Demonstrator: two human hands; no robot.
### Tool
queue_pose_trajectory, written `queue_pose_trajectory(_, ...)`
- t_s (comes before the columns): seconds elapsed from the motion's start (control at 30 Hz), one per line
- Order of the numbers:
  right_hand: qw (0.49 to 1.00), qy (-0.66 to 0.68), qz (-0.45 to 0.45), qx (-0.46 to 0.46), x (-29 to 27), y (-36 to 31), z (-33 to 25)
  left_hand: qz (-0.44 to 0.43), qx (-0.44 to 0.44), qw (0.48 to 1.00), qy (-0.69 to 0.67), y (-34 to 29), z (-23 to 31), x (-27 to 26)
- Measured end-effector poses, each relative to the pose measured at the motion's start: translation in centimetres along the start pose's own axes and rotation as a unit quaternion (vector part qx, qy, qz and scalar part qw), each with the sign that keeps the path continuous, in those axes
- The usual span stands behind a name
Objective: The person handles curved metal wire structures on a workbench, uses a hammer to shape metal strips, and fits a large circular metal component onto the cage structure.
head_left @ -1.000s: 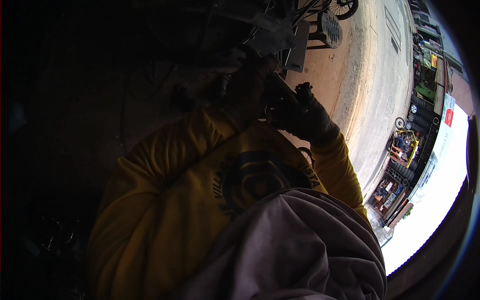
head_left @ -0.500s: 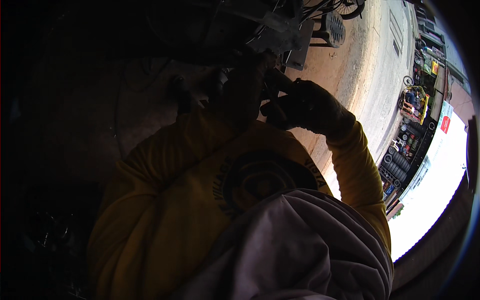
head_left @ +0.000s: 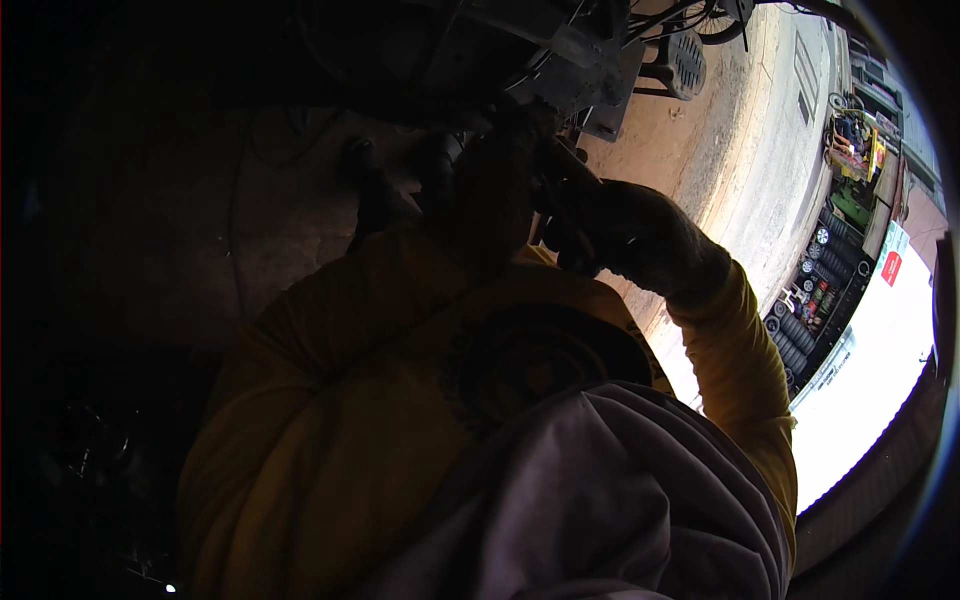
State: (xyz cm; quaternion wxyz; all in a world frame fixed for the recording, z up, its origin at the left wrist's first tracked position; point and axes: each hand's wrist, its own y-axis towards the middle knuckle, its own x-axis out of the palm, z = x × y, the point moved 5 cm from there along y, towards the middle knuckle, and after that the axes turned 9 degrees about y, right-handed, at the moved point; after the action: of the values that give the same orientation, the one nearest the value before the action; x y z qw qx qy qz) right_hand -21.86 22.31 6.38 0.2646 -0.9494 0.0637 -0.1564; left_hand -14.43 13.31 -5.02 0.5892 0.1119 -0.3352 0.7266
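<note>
Deep shadow covers most of my hands. My left hand (head_left: 500, 175) reaches up to the lower edge of a dark machine (head_left: 430, 60) with a wheel-like rounded part; its fingers are lost in the dark. Close beside it on the right, my right hand (head_left: 640, 232) is bent inward with its fingers curled. A dark rod-like piece (head_left: 568, 165) lies between the two hands, too dim to name. Whatever the right fingers close around cannot be made out.
A flat grey plate (head_left: 610, 115) juts from the machine, and a dark plastic stool (head_left: 685, 65) stands beyond it. Part of a spoked wheel (head_left: 722, 25) shows at the top. A cable (head_left: 235, 220) runs along the floor at left. Across the road (head_left: 770, 150) are stacked tyres (head_left: 795, 335).
My right hand has drawn down and slightly right, its fingers more curled. My left hand stays at the machine. The whole view has shifted a little, and a yellow vehicle across the road has moved farther up.
</note>
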Motion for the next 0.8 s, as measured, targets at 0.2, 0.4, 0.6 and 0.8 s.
queue_pose_trajectory(0.2,0.988,-0.143,0.046,0.037,1.3,-0.1,-0.4,0.022,-0.073,0.983,-0.164,-0.9,0.4,1.1)
queue_pose_trajectory(0.4,0.963,0.088,0.17,0.188,0.9,-0.4,0.2,0.068,-0.084,0.98,-0.168,-0.2,0.1,1.5)
queue_pose_trajectory(0.6,0.955,-0.253,0.15,0.017,0.5,-2.7,0.2,0.033,-0.09,0.956,-0.279,0.1,-0.1,2.1)
queue_pose_trajectory(0.8,0.983,0.075,0.157,0.056,0.8,-2.9,3.3,0.086,-0.057,0.953,-0.283,-0.7,1.5,2.8)
